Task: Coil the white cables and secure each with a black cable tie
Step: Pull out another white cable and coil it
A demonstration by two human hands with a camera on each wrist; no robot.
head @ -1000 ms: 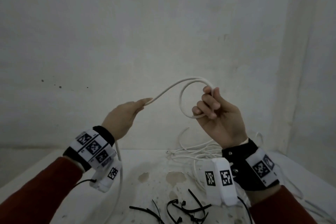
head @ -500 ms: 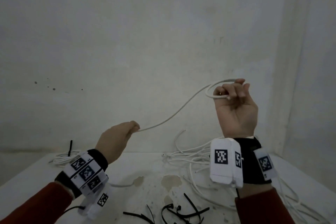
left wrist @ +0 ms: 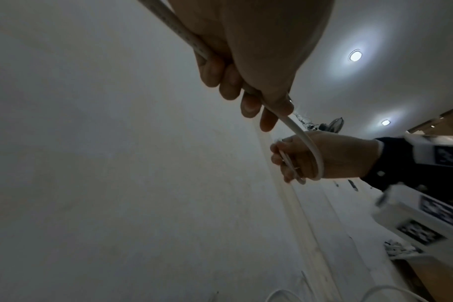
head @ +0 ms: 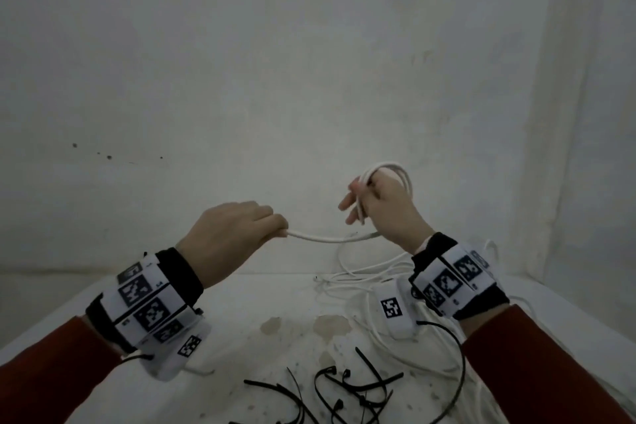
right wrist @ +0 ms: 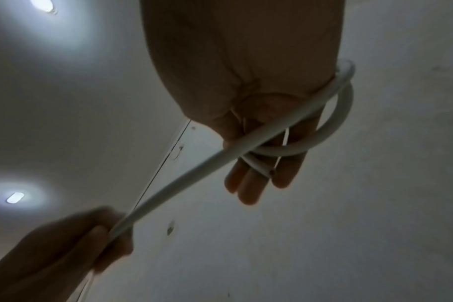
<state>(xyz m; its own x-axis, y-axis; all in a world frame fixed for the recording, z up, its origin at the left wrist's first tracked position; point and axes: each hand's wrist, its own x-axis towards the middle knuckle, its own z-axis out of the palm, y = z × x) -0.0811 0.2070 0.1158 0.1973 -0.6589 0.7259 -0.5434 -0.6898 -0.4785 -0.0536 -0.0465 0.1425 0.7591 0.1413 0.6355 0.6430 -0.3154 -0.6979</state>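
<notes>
I hold one white cable (head: 330,239) in the air between both hands. My left hand (head: 280,229) grips it in a fist, and the cable (left wrist: 308,141) leaves past the thumb (left wrist: 279,102). A short slack span runs right to my right hand (head: 364,203). Several loops (head: 395,170) are wound round that hand's palm. Its fingers (right wrist: 248,183) are straight, the cable end (right wrist: 261,169) lies across them, and the thumb folds in over the loops. Black cable ties (head: 344,385) lie on the table below.
A tangle of loose white cables (head: 361,275) lies on the stained white table (head: 258,303) at the back right, under my right wrist. A bare white wall (head: 309,79) stands close behind.
My right hand came down from its raised spot and turned, and the cable now wraps round its palm. My left hand rose and moved right, which shortened the span between the hands.
</notes>
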